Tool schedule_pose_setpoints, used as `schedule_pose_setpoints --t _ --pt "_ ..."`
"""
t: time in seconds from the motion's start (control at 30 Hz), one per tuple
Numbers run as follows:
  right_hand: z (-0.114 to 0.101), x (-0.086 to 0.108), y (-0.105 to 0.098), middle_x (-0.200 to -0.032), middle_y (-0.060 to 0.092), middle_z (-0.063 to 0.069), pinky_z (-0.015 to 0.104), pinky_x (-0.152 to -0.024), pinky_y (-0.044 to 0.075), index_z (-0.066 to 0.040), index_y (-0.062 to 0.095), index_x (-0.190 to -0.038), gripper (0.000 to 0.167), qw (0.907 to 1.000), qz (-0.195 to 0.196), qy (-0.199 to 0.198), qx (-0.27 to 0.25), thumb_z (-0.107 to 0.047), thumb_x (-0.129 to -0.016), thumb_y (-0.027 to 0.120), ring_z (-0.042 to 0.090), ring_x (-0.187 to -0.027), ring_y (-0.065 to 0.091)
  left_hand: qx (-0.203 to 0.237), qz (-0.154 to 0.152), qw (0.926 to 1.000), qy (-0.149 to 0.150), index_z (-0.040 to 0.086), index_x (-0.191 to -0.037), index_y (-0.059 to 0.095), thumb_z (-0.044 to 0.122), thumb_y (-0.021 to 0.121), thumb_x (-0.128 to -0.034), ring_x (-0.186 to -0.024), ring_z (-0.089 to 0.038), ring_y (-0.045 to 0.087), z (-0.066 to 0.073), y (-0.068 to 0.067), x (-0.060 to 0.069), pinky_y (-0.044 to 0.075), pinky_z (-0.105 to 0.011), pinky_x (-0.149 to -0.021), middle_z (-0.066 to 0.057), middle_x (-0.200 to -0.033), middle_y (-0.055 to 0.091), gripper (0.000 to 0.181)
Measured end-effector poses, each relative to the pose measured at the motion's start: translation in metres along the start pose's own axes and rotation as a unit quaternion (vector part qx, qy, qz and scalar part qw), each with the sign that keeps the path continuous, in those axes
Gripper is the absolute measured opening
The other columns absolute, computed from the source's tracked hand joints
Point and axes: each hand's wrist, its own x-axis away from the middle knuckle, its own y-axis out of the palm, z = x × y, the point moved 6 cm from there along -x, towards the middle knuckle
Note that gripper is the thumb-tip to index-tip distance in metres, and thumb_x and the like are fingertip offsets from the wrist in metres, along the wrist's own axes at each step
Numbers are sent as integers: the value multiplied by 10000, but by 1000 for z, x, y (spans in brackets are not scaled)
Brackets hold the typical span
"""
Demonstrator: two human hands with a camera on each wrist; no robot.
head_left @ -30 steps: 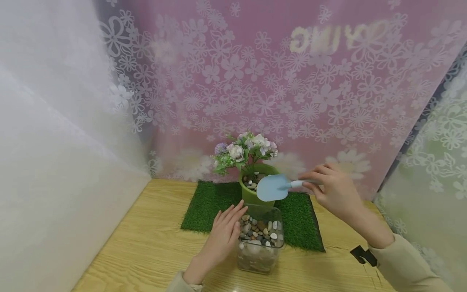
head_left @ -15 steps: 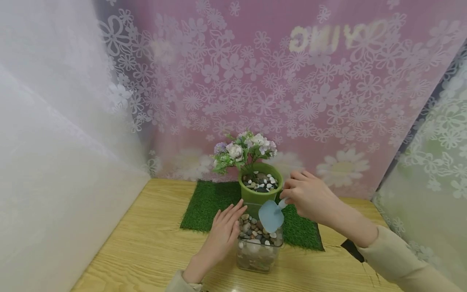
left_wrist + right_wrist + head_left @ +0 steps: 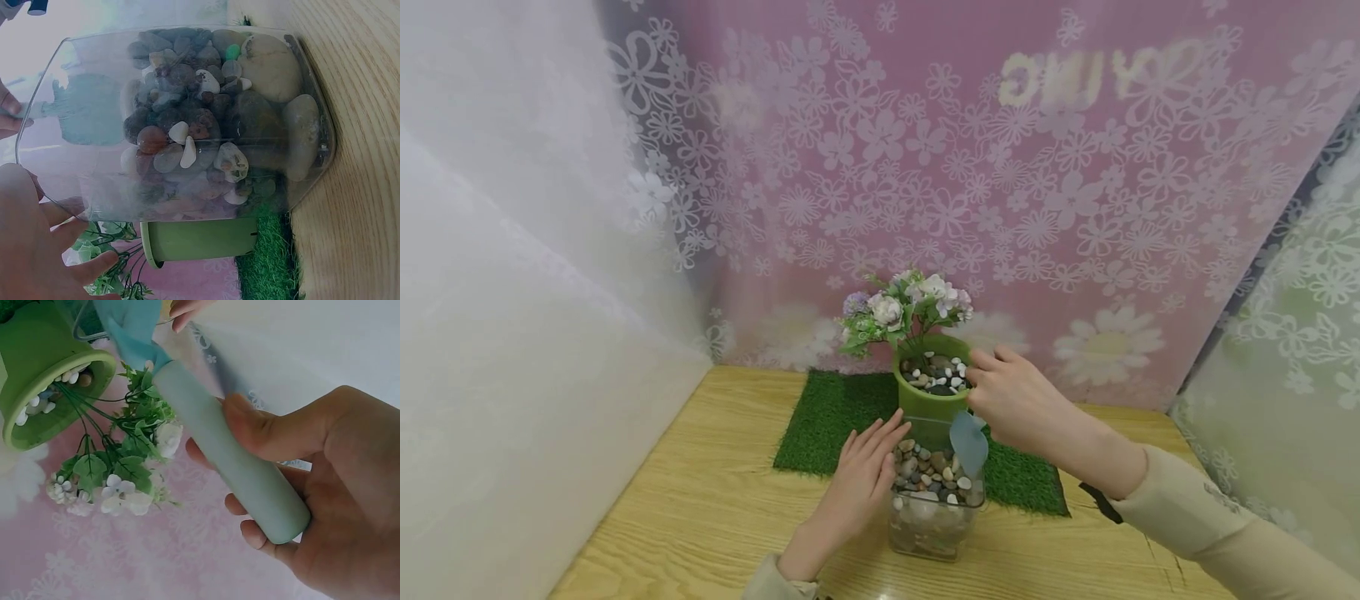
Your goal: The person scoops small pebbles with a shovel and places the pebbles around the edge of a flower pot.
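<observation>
My right hand (image 3: 1018,404) grips a light blue toy shovel by its pale handle (image 3: 231,456), thumb on one side and fingers on the other. The shovel's blade (image 3: 970,443) points down at the right side of a clear container (image 3: 925,533) filled with pebbles (image 3: 181,112). Along the container's left rim rests my left hand (image 3: 853,492), its fingers straight and spread. Just behind stands a green flowerpot (image 3: 928,406) with white and purple flowers (image 3: 906,308). Pebbles, several of them white, lie in the pot.
A green artificial grass mat (image 3: 827,425) lies under the pot on the wooden table (image 3: 677,483). Pink curtain with a floral print (image 3: 880,167) hangs behind, and pale panels (image 3: 535,333) stand at both sides.
My right hand has moved left and the shovel has turned from level over the pot to blade-down at the clear container. White pebbles in the pot are uncovered. My left hand stays put.
</observation>
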Motion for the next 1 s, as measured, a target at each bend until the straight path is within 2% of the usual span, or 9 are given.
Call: schedule_pose_setpoints --t 0.1,0.3,0.43,0.53,0.6,0.7,0.77,0.87,1.0 --pt "-5 -2 2 -739 597 2 328 -688 267 -193 601 -565 300 9995 -242 90 193 -77 -681 852 204 -790 407 1 -15 10000 -25 195 -1544 452 160 412 -1097 -1476 -320 353 0 0 0 242 -707 -1126 39 -1640 334 450" --pt "-17 -10 8 -800 705 39 366 -758 441 -168 655 -576 275 9967 -716 226 310 -121 -760 854 254 -966 589 42 -70 9999 -67 205 -1544 452 184 398 -1105 -1488 -301 335 0 0 0 230 -693 -1140 50 -1642 327 443" --pt "-19 -14 11 -821 714 40 372 -764 446 -168 670 -587 263 9962 -815 178 236 -145 -772 855 261 -996 593 40 -93 9999 -71 197 -1545 451 186 393 -1107 -1488 -301 335 0 1 0 230 -695 -1140 51 -1645 322 442" --pt "-14 -12 12 -777 675 21 345 -718 400 -170 639 -571 281 9984 -558 90 61 -147 -721 875 238 -898 547 47 -54 10000 -56 187 -1542 458 179 396 -1105 -1484 -303 343 0 0 0 232 -700 -1136 54 -1643 325 441" --pt "-6 -7 13 -769 654 1 330 -698 366 -178 676 -609 231 9990 -317 57 -303 -128 -710 878 219 -852 514 24 -8 10000 -36 183 -1541 460 172 399 -1103 -1481 -306 347 0 0 -1 233 -704 -1134 46 -1642 329 442" --pt "8 2 14 -761 614 -28 306 -677 308 -181 773 -754 106 9942 105 117 -1064 -122 -767 860 177 -754 403 3 45 10000 -43 174 -1539 464 168 400 -1101 -1480 -306 350 0 -1 -2 224 -703 -1138 47 -1641 330 442" --pt "14 7 15 -772 618 -31 298 -672 298 -184 807 -833 115 9893 370 175 -1401 -70 -825 809 162 -733 364 -6 45 10000 -60 184 -1539 464 169 399 -1100 -1481 -302 349 -1 -2 -2 222 -698 -1142 51 -1640 331 443" --pt "17 12 13 -780 625 -12 303 -663 289 -174 805 -840 184 9897 592 210 -1289 5 -803 793 173 -736 357 27 15 10000 -76 193 -1540 461 170 396 -1101 -1484 -303 344 -1 -1 -1 219 -697 -1143 55 -1641 328 445" --pt "9 13 17 -777 617 2 312 -663 275 -187 775 -770 275 9952 535 135 -808 76 -689 779 204 -769 421 53 -15 10000 -78 186 -1544 456 172 392 -1103 -1486 -306 340 0 0 0 219 -699 -1142 52 -1643 323 446"
